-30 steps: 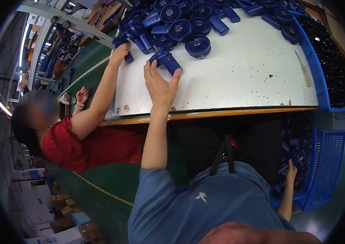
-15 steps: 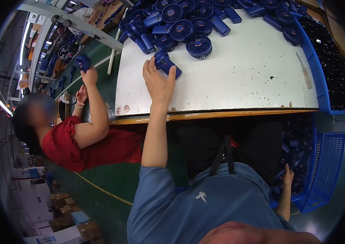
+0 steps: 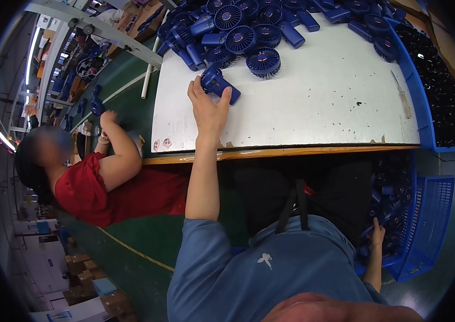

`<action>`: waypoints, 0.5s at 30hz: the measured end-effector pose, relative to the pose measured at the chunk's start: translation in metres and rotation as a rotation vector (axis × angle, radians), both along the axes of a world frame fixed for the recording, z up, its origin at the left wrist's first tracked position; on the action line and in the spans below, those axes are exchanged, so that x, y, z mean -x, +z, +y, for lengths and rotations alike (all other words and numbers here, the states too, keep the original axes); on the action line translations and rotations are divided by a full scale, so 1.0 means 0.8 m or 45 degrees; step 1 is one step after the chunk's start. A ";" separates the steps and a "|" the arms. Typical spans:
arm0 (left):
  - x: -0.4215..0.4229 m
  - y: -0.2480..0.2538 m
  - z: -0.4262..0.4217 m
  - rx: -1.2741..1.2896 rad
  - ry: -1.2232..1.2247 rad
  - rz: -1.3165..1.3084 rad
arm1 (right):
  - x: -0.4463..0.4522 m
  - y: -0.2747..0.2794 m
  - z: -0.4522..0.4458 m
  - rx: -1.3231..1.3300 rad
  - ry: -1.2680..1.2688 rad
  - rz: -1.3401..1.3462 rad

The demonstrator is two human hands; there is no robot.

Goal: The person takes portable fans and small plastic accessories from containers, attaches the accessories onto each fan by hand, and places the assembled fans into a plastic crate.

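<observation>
My left hand grips a blue handheld fan lying on the white tabletop, thumb on its near side and fingers round the far side. Beyond it lies a heap of similar fans, one of them at the heap's front edge. Low at my right side, my right hand reaches into a blue crate of dark blue fan pieces. One finger points up along the pieces; the other fingers are mostly hidden, so I cannot tell whether it holds one.
A blue bin of small black parts stands at the table's right edge, near a thin pointed tool. Dark specks dot the tabletop. Another blue basket is outside the crate. A co-worker in red is at the left.
My left hand and its fan have barely moved. My right hand has shifted slightly within the crate. The co-worker's raised hand has come down, and the blue fan by it is lower.
</observation>
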State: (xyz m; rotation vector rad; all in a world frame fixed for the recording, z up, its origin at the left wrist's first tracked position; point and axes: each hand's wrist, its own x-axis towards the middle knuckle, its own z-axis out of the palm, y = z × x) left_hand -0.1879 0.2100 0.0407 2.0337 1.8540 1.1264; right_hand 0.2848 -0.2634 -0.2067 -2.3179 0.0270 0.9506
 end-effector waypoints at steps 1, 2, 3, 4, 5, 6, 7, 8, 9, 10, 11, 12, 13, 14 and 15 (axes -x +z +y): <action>0.000 -0.002 0.001 0.010 0.023 -0.008 | -0.001 -0.001 -0.002 0.003 0.013 0.017; -0.001 -0.004 0.001 0.019 0.045 -0.017 | -0.004 -0.004 -0.005 0.006 0.025 0.034; -0.001 -0.005 0.002 0.019 0.043 -0.016 | -0.008 -0.009 -0.009 0.007 0.023 0.034; 0.000 -0.007 0.003 0.052 0.063 -0.021 | -0.011 -0.013 -0.013 -0.003 0.042 0.076; 0.000 -0.008 0.004 0.085 0.085 -0.025 | -0.013 -0.018 -0.017 -0.012 0.062 0.118; 0.000 -0.008 0.004 0.087 0.084 -0.025 | -0.014 -0.024 -0.021 -0.010 0.062 0.118; 0.000 -0.008 0.004 0.096 0.086 -0.007 | -0.015 -0.030 -0.024 -0.005 0.064 0.111; 0.000 -0.008 0.004 0.105 0.088 0.011 | -0.014 -0.032 -0.024 -0.002 0.067 0.103; 0.000 -0.008 0.004 0.105 0.090 0.011 | -0.015 -0.033 -0.024 -0.002 0.069 0.103; 0.000 -0.007 0.005 0.125 0.080 -0.028 | -0.014 -0.034 -0.025 0.017 0.072 0.096; 0.000 -0.007 0.005 0.144 0.069 -0.066 | -0.011 -0.033 -0.024 0.035 0.073 0.089; 0.001 -0.008 0.007 0.144 0.069 -0.066 | -0.009 -0.032 -0.023 0.035 0.073 0.089; 0.003 -0.012 0.009 0.125 0.069 -0.059 | -0.007 -0.032 -0.022 0.032 0.067 0.068; 0.001 -0.008 0.008 0.104 0.068 -0.054 | -0.005 -0.029 -0.020 0.027 0.061 0.046; -0.001 -0.005 0.007 0.104 0.068 -0.054 | -0.003 -0.027 -0.018 0.027 0.060 0.045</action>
